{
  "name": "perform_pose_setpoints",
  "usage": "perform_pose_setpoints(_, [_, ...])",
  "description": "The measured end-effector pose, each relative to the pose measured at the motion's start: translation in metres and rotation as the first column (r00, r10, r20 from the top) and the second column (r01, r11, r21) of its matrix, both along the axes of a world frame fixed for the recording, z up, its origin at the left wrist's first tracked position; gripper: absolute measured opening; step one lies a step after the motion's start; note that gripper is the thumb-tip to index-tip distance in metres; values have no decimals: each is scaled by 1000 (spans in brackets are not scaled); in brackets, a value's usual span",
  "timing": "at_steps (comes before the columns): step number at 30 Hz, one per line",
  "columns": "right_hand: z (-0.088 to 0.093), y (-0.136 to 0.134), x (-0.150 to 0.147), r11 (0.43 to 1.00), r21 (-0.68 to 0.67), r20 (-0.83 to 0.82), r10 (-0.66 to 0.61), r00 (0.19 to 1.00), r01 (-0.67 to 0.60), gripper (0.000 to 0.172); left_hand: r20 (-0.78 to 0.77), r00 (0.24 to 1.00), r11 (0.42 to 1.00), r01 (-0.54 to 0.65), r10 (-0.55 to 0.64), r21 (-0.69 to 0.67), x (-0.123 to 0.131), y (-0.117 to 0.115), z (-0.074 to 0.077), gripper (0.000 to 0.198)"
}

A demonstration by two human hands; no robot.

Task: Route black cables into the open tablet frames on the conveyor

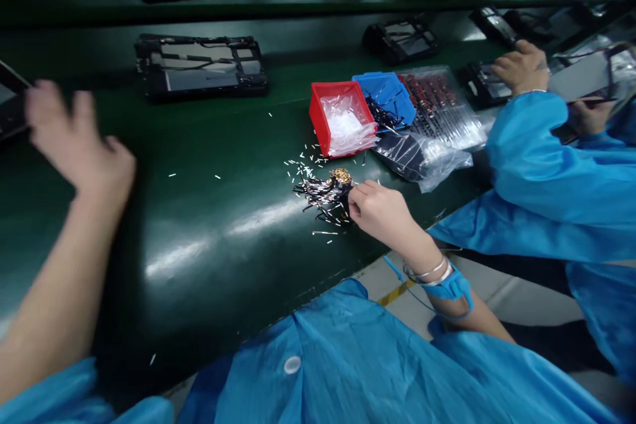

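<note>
My left hand [79, 139], somewhat blurred, is raised at the left with its fingers spread. Its fingertips overlap the edge of a dark device in a black frame [10, 103]; whether they touch it I cannot tell. On the green work surface [223, 146], my right hand [376, 209] is closed at the right side of a loose pile of short black cables [322, 193] with white strips and gold ends. What its fingertips pinch is hidden. Several tiny white strips [305, 162] lie scattered around the pile.
Behind the pile stand a red bin [319, 122] with clear plastic pieces and a blue bin [408, 103] with black cables. Plastic bags [422, 156] lie beside them. Framed devices [203, 66] sit farther back. At the right, a co-worker's hand [524, 69] reaches over another device.
</note>
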State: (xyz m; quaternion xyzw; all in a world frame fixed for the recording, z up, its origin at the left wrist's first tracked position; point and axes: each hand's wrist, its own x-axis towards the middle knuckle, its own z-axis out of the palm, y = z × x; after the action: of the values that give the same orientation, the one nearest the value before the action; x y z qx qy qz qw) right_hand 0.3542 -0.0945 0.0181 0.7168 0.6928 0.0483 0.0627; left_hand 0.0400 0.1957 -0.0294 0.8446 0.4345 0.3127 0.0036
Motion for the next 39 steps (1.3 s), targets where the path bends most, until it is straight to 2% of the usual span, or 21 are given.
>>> perform_pose_setpoints(2, [9,0,5,999,2,41,-35,999,35,13,-1,987,985,160,-160,-58,33,-30,-2,58])
perform_pose_setpoints(3, [14,0,8,999,-5,71,-51,996,52,12,12,952,950,306,-306,-70,54,-50,-2,51])
perform_pose_setpoints(6, [25,-1,17,997,-9,164,-78,983,80,13,112,781,773,624,-614,-115,114,-113,5,35])
perform_pose_setpoints(8, [31,-3,21,999,32,195,-38,980,33,14,207,690,663,724,-694,-189,141,-146,13,33])
perform_pose_setpoints(10, [35,-4,21,990,119,198,56,979,-81,17,342,641,570,767,-687,-294,156,-165,21,33])
perform_pose_setpoints(13, [39,-5,14,924,295,203,190,961,-245,23,544,618,396,784,-568,-478,164,-172,31,30])
perform_pose_setpoints(15, [40,-4,9,878,368,204,244,948,-305,24,637,622,227,773,-456,-593,164,-169,35,24])
perform_pose_setpoints(18, [38,4,3,834,430,185,294,938,-346,23,721,639,-74,732,-268,-677,165,-164,38,18])
perform_pose_setpoints(19, [36,7,2,818,456,174,305,936,-351,22,733,644,-141,723,-217,-677,165,-162,38,18])
perform_pose_setpoints(20, [35,11,0,801,485,157,315,936,-351,20,740,649,-182,717,-177,-673,165,-161,38,18])
perform_pose_setpoints(21, [33,15,-1,783,519,131,323,937,-342,18,742,654,-195,716,-147,-670,165,-161,38,17])
perform_pose_setpoints(22, [31,18,-3,767,554,92,330,940,-323,15,742,658,-184,720,-127,-670,165,-160,39,16])
perform_pose_setpoints(25, [24,27,-12,743,635,-76,332,940,-212,10,748,659,-115,739,-77,-663,163,-158,41,17])
perform_pose_setpoints(30, [20,35,-27,775,628,-220,262,940,-69,13,754,654,33,757,-68,-653,160,-156,45,16])
perform_pose_setpoints(32, [22,40,-26,794,607,-260,238,936,-34,17,757,649,45,760,-76,-648,159,-155,45,21])
perform_pose_setpoints(35, [24,54,-11,817,575,-295,166,941,36,20,764,645,18,764,-19,-644,158,-149,44,23])
perform_pose_setpoints(37, [25,66,5,808,572,-289,35,957,143,22,758,650,17,758,57,-652,158,-143,44,24])
perform_pose_setpoints(39, [24,76,19,782,573,-271,-102,957,246,24,748,655,41,749,112,-662,158,-138,43,26])
